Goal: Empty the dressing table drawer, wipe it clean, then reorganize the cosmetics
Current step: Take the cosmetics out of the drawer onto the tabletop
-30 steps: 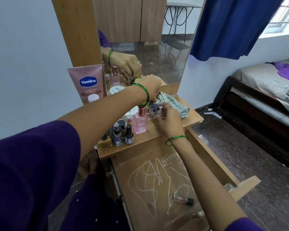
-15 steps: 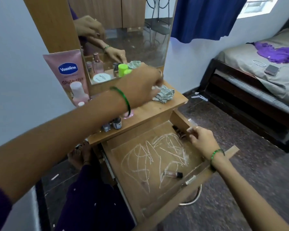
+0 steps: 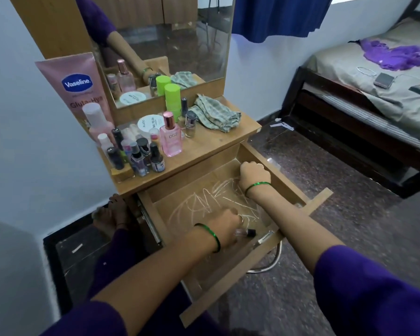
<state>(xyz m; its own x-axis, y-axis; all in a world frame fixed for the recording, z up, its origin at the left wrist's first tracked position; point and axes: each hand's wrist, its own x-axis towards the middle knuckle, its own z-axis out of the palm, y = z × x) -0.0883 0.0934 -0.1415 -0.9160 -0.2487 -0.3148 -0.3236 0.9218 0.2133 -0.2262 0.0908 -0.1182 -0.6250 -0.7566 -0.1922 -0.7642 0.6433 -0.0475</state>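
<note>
The wooden drawer (image 3: 298, 187) is pulled out, its bottom marked with pale chalky scribbles. My left hand (image 3: 224, 225) is low in the drawer near its front, fingers closed around a small clear bottle with a black cap (image 3: 246, 232) lying on its side. My right hand (image 3: 254, 174) is in the far right corner with its fingers curled; what is under them is hidden. A thin clear stick (image 3: 264, 238) lies against the front wall. On the dressing table top (image 3: 211, 146) stand a pink perfume bottle (image 3: 171, 139), several nail polish bottles (image 3: 137, 156) and a checked cloth (image 3: 215, 115).
A Vaseline tube (image 3: 77, 88) leans at the back left beside the mirror (image 3: 175, 44). A green cylinder (image 3: 172, 98) and a white round jar (image 3: 149, 124) stand behind the bottles. A bed (image 3: 364, 98) lies to the right across dark floor. My foot (image 3: 114, 212) rests left of the drawer.
My left hand has come down from the table top into the drawer onto the small clear bottle. My right hand has moved further into the far right corner. The view has tilted down.
</note>
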